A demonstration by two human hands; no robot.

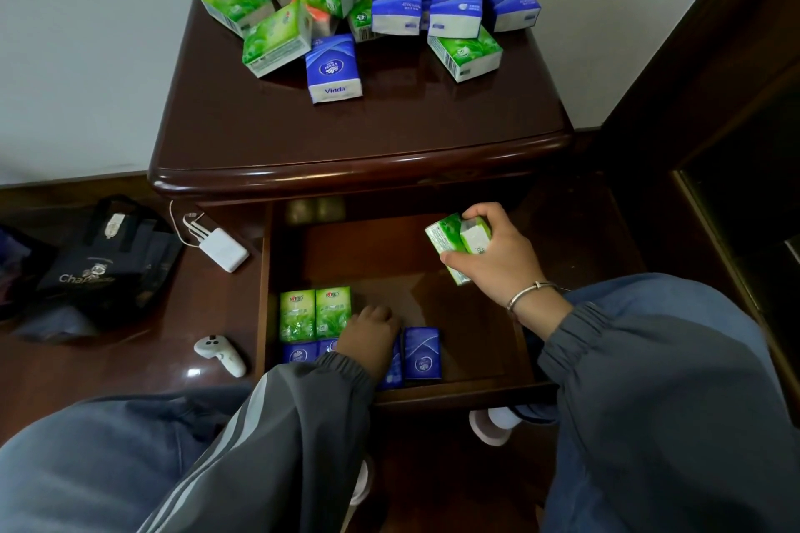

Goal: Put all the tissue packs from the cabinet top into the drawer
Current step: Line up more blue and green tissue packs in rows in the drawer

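A heap of green, blue and pink tissue packs covers the back of the dark wooden cabinet top. Below it the drawer stands pulled out. Two green packs and several blue packs lie along its front left. My left hand reaches down into the drawer and rests on the blue packs, partly hiding them; whether it grips one I cannot tell. My right hand hovers over the drawer's right side, holding two green tissue packs together.
A white power adapter with cables and a white controller lie on the glossy floor left of the drawer. A dark tote bag sits further left. My knees frame the drawer. A dark wooden door frame rises at right.
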